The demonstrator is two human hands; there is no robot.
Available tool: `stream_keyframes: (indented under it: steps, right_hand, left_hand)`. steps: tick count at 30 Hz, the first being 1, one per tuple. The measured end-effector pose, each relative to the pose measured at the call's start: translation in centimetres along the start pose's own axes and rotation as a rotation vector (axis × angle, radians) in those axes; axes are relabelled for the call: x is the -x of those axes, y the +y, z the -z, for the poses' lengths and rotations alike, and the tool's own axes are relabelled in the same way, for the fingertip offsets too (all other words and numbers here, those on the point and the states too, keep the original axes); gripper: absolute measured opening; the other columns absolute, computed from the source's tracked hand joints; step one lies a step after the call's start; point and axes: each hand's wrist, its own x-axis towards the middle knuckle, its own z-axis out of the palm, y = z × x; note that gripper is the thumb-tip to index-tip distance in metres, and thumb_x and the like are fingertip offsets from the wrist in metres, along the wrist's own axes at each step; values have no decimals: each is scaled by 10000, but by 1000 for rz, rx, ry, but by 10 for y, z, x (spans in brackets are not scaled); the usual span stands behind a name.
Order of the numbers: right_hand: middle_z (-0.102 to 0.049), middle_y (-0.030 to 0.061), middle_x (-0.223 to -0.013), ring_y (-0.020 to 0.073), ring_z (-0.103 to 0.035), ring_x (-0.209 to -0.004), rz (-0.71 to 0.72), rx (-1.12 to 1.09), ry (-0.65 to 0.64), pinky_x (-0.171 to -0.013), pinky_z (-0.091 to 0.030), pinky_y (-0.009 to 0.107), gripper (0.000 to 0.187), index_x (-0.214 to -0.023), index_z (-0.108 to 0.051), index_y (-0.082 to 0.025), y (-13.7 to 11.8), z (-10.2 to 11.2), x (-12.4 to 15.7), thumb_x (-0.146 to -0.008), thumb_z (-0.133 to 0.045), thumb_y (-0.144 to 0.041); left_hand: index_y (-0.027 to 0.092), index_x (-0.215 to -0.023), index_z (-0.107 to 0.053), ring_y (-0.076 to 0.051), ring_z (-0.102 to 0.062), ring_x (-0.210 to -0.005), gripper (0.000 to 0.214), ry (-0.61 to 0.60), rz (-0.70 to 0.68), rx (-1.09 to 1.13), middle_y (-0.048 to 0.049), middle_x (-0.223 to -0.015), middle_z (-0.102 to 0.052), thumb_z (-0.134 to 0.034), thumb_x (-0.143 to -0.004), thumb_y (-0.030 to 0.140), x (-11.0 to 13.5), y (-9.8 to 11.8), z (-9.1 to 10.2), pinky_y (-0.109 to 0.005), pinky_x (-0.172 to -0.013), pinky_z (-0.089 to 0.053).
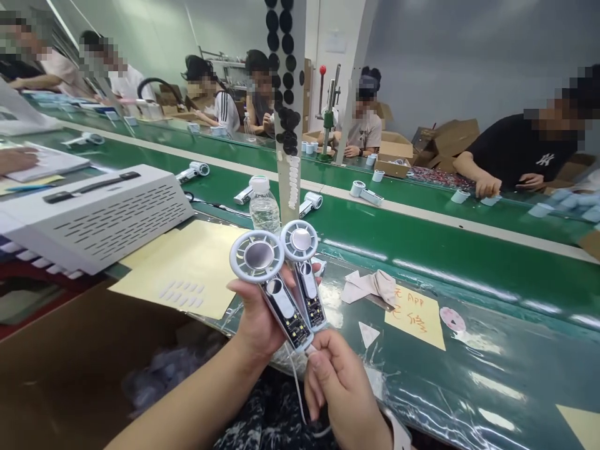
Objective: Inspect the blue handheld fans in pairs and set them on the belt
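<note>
Logged: plastic water bottle (264, 205) standing just behind yellow paper sheet (180, 269), green conveyor belt (450, 234) running alongside, white vented casing (100, 215) at left, co-worker in black T-shirt (518, 150) across, cardboard boxes (450, 140) beyond.

Passage around the left hand (260, 312) and the right hand (342, 387), which pinches a white cord (296, 381). Rightward, the hands can pass low over the plastic-sheeted bench (473, 369), where a beige cloth (370, 287) and a yellow note (415, 315) lie flat. Forward, a water bottle (264, 205) and a white upright post (290, 181) stand just beyond the two handheld devices (259, 256). Leftward, a white vented machine (103, 219) and a cardboard box (70, 369) obstruct.
</note>
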Motion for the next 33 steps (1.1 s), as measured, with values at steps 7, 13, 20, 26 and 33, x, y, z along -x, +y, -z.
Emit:
stream_keyframes:
  steps: [7,13,20,26,33]
  right_hand:
    - [-334,-141,-411,66,-366,-304,-31,-9,21,-354,-239,161,482,-772,-456,-222,-5,-5,-2,-818,-608,-677]
    - [-370,-110,-435,109,-450,-363,-27,119,19,-418,-324,206,441,-788,-502,-220,-2,-6,-2,-919,-472,-640]
    - [-627,55,-895,203,-596,-861,192,500,48,-775,-445,294,391,-727,-556,-212,-24,7,-1,-947,-489,-529]
    - [-425,-88,-429,129,-488,-372,-19,153,119,-445,-347,242,456,-706,-480,-225,-5,-2,-2,-915,-485,-631]
    - [-668,101,-1098,244,-627,-992,159,551,-2,-880,-477,383,394,-741,-581,-211,-29,19,5,-974,-452,-501]
  left_hand:
    - [189,-584,-679,-262,-705,-784,657,10,-9,0,-81,-859,-766,-660,-502,841,1,-1,1,-362,-707,-584]
    - [177,-600,-688,-282,-716,-840,645,30,-77,-50,-67,-745,-741,-668,-528,818,2,-4,6,-351,-747,-588]
    - [181,-588,-637,-251,-701,-883,601,39,64,138,-95,-1040,-741,-709,-540,775,2,13,3,-345,-749,-597]
    - [170,-589,-650,-223,-705,-809,640,-16,-2,65,-88,-986,-744,-675,-544,808,10,4,1,-321,-746,-598]
    - [189,-699,-685,-286,-711,-919,624,-40,23,23,-99,-993,-752,-692,-556,796,4,14,6,-357,-778,-596]
